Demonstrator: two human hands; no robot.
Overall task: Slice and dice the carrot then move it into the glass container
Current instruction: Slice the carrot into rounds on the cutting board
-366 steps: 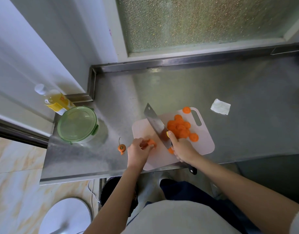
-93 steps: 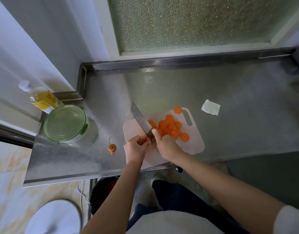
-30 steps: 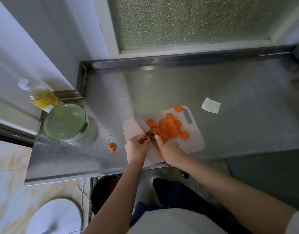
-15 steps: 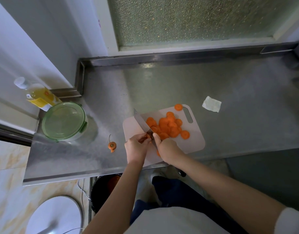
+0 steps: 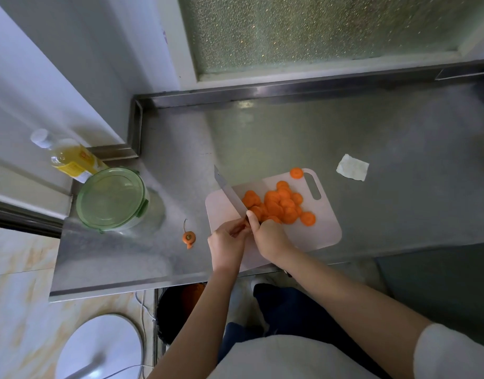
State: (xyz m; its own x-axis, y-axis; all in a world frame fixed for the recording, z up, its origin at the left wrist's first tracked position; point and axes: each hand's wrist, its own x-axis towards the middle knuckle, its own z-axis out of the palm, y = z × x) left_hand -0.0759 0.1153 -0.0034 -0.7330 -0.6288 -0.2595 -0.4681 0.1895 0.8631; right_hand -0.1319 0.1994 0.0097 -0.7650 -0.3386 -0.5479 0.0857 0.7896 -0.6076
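**Overhead view of the work surface.** We look down on a steel counter (image 5: 372,138) that fills the middle of the frame. At centre lies a pale cutting board (image 5: 325,228), its handle slot toward the upper right.

- **Carrot.** A heap of round, overlapping carrot slices (image 5: 279,206) sits on the board's upper half. One stray slice (image 5: 296,173) lies apart at the board's top edge, just left of the slot.
- **Right hand.** The right hand (image 5: 270,237) is clamped on the knife (image 5: 229,191). Its fingers wrap the handle, which the hand hides, and the forefinger is laid along the spine. The blade runs up and to the left, with its tip past the board's upper-left corner and its right face just beside the heap.
- **Left hand.** The left hand (image 5: 225,244) is immediately left of the right hand. Its fingers are curled together in a pinch on a carrot remnant (image 5: 239,229) at the heel of the blade. We make out only a sliver of orange there.
- **Surroundings.** The cut-off carrot top (image 5: 188,237) rests on the counter left of the board, apart from it. Farther left stands the glass container (image 5: 152,214), closed by a green lid (image 5: 111,199) and well apart from the slices. A bottle (image 5: 68,157) of yellow liquid stands just beyond it, toward the upper left. A paper scrap (image 5: 353,167) lies to the upper right of the board.
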